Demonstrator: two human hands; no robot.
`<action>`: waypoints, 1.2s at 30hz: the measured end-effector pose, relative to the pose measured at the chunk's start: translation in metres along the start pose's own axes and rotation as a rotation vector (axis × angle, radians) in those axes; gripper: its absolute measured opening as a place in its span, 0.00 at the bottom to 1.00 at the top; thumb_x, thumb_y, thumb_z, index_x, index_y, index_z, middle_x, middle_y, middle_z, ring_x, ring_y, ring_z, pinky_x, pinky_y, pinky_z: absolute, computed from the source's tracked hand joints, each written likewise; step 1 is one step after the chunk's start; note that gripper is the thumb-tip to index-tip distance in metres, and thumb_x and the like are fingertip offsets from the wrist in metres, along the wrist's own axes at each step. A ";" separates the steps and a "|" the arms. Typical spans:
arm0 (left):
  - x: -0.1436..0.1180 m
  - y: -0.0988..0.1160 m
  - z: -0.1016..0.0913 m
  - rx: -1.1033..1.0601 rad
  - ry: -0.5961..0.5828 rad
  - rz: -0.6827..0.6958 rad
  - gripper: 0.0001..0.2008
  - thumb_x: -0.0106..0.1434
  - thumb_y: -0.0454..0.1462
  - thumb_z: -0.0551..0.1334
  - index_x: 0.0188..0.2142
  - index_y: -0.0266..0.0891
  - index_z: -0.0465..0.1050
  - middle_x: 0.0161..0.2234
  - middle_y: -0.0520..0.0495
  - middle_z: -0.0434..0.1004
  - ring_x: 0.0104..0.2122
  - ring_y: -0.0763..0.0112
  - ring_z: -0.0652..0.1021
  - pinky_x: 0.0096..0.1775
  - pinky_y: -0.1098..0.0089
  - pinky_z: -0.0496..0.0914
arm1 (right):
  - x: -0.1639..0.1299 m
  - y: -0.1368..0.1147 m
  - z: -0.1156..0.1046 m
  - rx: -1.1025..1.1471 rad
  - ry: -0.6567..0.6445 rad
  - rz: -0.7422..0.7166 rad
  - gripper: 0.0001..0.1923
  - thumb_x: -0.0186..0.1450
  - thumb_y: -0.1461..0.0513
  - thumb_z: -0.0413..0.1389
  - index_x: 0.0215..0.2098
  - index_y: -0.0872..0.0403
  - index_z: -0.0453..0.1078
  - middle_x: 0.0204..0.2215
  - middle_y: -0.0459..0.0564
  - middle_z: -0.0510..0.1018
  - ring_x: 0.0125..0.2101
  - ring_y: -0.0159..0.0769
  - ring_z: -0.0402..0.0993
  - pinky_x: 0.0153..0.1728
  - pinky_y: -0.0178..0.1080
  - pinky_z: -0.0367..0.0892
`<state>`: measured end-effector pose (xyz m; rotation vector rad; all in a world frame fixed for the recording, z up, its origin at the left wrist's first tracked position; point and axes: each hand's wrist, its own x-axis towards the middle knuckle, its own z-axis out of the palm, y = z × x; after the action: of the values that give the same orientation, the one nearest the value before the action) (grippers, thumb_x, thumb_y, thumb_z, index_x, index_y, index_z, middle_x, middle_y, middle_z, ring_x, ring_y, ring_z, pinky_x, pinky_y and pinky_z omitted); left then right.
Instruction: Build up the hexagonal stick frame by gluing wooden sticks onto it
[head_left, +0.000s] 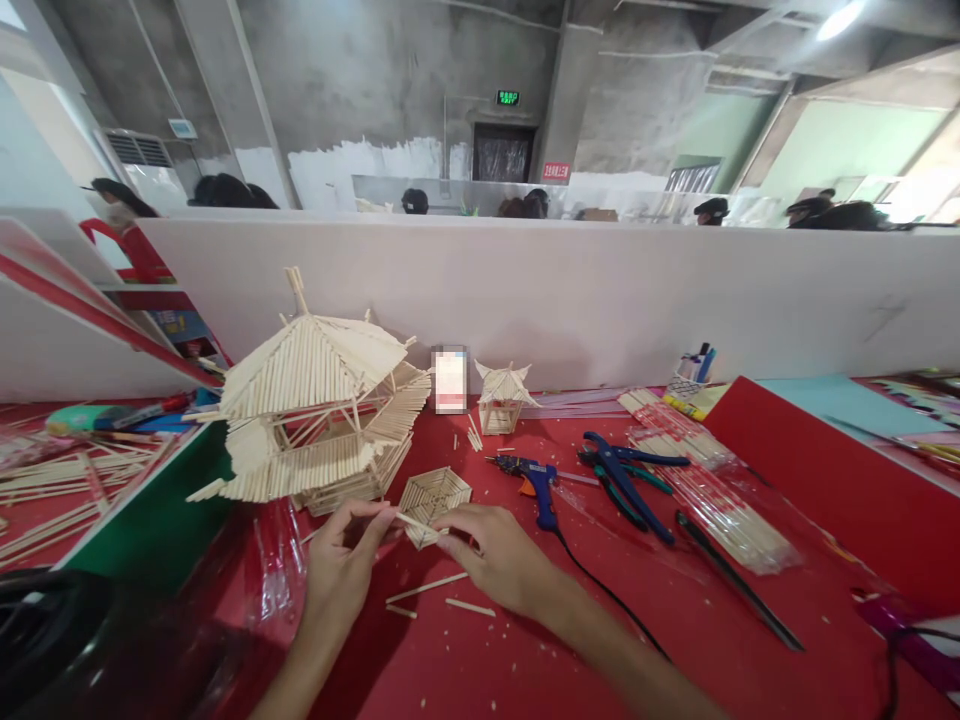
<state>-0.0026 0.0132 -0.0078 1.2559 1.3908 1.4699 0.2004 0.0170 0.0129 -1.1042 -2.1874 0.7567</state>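
Between my two hands runs a short wooden stick [415, 522], pinched at its left end by my left hand [351, 540]. Thumb and fingers of my right hand [491, 553] close on its other end. Just behind the stick lies a hexagonal panel of wooden sticks [436, 492], partly covered by my fingers; whether they touch it I cannot tell. Loose stick pieces [470, 606] rest on the red table in front of my hands. A large pavilion model of sticks [322, 400] stands behind my left hand, and a small pavilion model [502, 395] stands farther back.
Right of my hands lie a blue glue gun [534, 480] with a black cord, blue-handled pliers [634, 470], bagged sticks [727, 505] and a dark flat tool [739, 580]. A green board [165, 500] borders the left side. A white partition [585, 300] rises behind; people's heads show beyond.
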 end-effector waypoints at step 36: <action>0.012 -0.019 -0.031 0.860 -0.703 0.472 0.27 0.64 0.28 0.54 0.61 0.49 0.65 0.60 0.46 0.70 0.58 0.59 0.72 0.58 0.57 0.69 | -0.023 0.056 0.029 -0.247 0.072 -0.113 0.10 0.68 0.70 0.52 0.37 0.53 0.74 0.32 0.50 0.77 0.34 0.38 0.71 0.36 0.37 0.67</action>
<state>-0.0373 0.0193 -0.0221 2.4663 1.2780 0.4947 0.2199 0.0188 -0.0512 -1.0958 -2.3038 0.3989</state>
